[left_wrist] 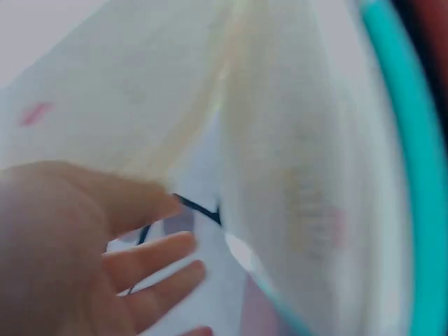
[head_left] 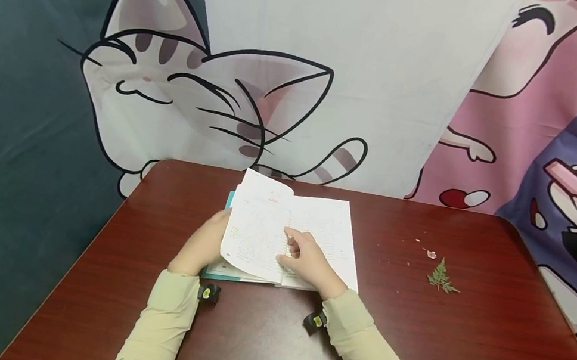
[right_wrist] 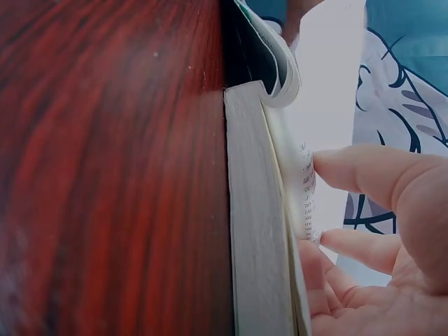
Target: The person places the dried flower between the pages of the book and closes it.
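A thick open book (head_left: 322, 226) with printed white pages and a teal cover lies on the table. Its left-hand page (head_left: 258, 224) is raised and curved. Behind the outer edge of that page is my left hand (head_left: 205, 240); in the left wrist view, the left hand (left_wrist: 77, 245) has its thumb against the paper and its other fingers spread apart, nearly straight. My right hand (head_left: 307, 260) is over the right-hand page, fingers loosely bent, near the fold. In the right wrist view, the right hand (right_wrist: 392, 231) has thumb and forefinger tips apart at the printed paper.
A green fern-like sprig (head_left: 441, 277) and a small pale flower (head_left: 431, 254) lie on the right of the dark red wooden table (head_left: 383, 336), with tiny bits scattered about. Behind the table hangs a cloth backdrop (head_left: 391, 48) with a cartoon cat.
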A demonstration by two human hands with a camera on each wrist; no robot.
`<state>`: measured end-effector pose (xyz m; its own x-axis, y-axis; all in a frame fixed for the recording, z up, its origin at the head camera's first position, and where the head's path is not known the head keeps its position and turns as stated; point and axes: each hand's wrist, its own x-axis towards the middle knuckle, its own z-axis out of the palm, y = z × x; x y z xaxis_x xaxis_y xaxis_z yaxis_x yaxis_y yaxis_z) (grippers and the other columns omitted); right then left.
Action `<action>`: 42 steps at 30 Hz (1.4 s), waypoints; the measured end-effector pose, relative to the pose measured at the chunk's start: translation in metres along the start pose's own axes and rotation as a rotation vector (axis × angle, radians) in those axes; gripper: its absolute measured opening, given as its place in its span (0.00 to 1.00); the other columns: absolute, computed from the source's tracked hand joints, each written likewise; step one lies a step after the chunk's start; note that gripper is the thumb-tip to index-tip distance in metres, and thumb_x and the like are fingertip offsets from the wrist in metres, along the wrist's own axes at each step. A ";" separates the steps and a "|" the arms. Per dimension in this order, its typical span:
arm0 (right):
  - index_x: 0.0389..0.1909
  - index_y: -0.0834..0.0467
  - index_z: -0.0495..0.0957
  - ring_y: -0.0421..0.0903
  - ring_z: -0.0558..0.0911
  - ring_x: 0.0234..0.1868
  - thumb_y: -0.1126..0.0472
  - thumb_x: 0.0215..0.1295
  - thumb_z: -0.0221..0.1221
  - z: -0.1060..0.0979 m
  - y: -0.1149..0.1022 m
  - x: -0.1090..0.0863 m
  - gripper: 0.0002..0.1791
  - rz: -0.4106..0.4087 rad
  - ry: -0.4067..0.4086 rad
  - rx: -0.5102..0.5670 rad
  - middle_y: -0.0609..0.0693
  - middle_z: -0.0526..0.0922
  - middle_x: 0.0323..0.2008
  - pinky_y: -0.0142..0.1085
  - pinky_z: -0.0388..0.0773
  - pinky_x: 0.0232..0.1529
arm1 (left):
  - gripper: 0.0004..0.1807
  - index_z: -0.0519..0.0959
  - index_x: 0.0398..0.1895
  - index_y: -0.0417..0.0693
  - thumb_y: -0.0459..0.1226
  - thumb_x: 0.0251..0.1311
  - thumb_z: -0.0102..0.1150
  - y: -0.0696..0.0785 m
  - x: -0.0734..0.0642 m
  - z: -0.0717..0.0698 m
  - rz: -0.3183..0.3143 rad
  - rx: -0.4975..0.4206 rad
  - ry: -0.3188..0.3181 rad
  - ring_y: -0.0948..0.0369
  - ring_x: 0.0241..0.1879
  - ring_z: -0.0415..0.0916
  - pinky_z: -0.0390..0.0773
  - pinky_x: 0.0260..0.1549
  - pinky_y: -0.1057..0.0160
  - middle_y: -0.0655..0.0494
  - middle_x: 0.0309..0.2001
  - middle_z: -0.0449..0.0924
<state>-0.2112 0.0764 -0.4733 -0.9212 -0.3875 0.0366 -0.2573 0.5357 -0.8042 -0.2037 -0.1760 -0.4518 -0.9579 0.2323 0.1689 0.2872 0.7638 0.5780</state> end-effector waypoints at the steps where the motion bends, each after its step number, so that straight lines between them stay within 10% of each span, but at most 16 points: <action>1: 0.70 0.65 0.69 0.44 0.74 0.42 0.64 0.61 0.69 0.000 0.000 0.000 0.36 -0.002 -0.001 -0.003 0.53 0.75 0.45 0.39 0.78 0.48 | 0.26 0.69 0.73 0.40 0.38 0.76 0.50 0.002 0.000 -0.004 -0.009 -0.001 0.029 0.43 0.72 0.63 0.63 0.68 0.40 0.39 0.72 0.66; 8: 0.71 0.65 0.69 0.45 0.75 0.43 0.64 0.61 0.69 0.000 -0.001 0.000 0.37 -0.006 0.003 -0.031 0.53 0.75 0.45 0.40 0.78 0.49 | 0.24 0.69 0.72 0.42 0.38 0.78 0.46 0.026 -0.001 -0.020 0.049 -0.023 0.152 0.47 0.71 0.65 0.65 0.68 0.45 0.43 0.72 0.67; 22: 0.71 0.65 0.69 0.47 0.77 0.45 0.65 0.61 0.69 -0.002 -0.001 0.001 0.36 0.000 0.002 -0.013 0.54 0.76 0.46 0.42 0.79 0.52 | 0.42 0.51 0.81 0.41 0.44 0.72 0.59 0.032 0.002 0.015 0.124 -0.034 -0.296 0.40 0.78 0.47 0.54 0.72 0.41 0.40 0.80 0.47; 32: 0.71 0.65 0.68 0.48 0.78 0.46 0.66 0.62 0.67 -0.004 0.000 0.001 0.36 -0.018 -0.011 -0.005 0.55 0.77 0.48 0.43 0.79 0.54 | 0.51 0.50 0.82 0.45 0.53 0.64 0.66 0.029 0.000 0.028 0.046 0.099 -0.451 0.40 0.79 0.38 0.49 0.71 0.32 0.41 0.81 0.42; 42: 0.66 0.62 0.74 0.49 0.81 0.47 0.65 0.62 0.65 -0.013 0.000 -0.002 0.29 0.008 -0.036 0.030 0.55 0.81 0.48 0.46 0.78 0.53 | 0.52 0.51 0.82 0.46 0.55 0.63 0.65 0.034 -0.005 0.031 -0.001 0.155 -0.468 0.39 0.79 0.39 0.47 0.70 0.31 0.42 0.81 0.44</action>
<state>-0.2135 0.0864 -0.4656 -0.9117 -0.4109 0.0093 -0.2409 0.5159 -0.8221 -0.1891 -0.1329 -0.4574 -0.8632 0.4500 -0.2290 0.3175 0.8365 0.4467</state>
